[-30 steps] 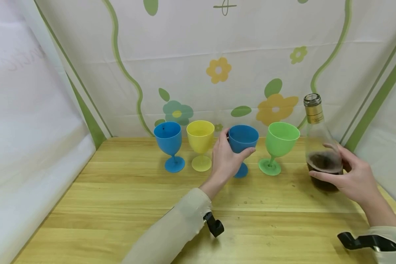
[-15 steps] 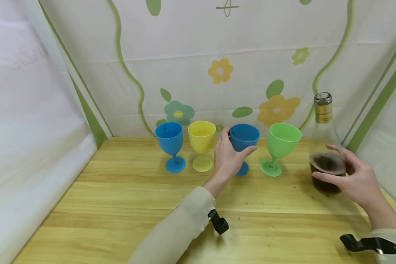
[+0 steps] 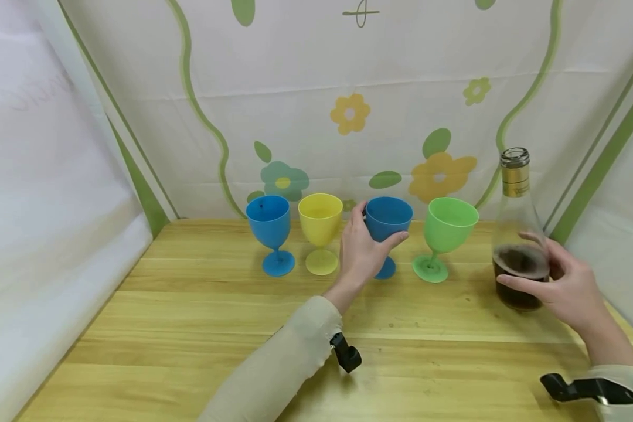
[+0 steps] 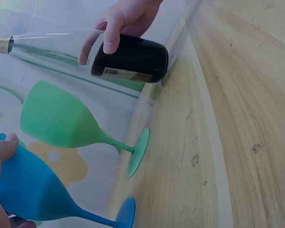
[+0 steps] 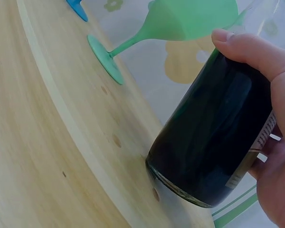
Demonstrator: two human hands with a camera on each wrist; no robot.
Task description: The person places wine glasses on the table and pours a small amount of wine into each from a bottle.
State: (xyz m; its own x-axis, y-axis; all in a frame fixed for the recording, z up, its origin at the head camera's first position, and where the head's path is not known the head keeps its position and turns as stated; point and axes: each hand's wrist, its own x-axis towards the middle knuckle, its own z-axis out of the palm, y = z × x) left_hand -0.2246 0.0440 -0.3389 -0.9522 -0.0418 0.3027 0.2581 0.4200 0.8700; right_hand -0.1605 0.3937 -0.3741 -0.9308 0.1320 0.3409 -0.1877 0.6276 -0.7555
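Observation:
Four plastic goblets stand in a row at the back of the wooden table (image 3: 200, 328): a blue one (image 3: 269, 225), a yellow one (image 3: 320, 224), a second blue one (image 3: 390, 218) and a green one (image 3: 447, 227). My left hand (image 3: 363, 253) grips the bowl of the second blue goblet (image 4: 26, 187), whose foot rests on the table. My right hand (image 3: 564, 287) holds a clear glass bottle (image 3: 518, 234) upright on the table at the right. The bottle (image 5: 213, 137) has dark liquid in its lower part, a gold neck band and no cap.
A floral cloth backdrop (image 3: 348, 111) rises right behind the goblets, and white cloth walls close both sides. The green goblet (image 4: 61, 121) stands between the held goblet and the bottle (image 4: 128, 59). Bare wood lies between the goblets and the near edge.
The bottle has gone from leaning slightly left to upright and shifted a little right in my right hand. My left hand stays on the blue goblet.

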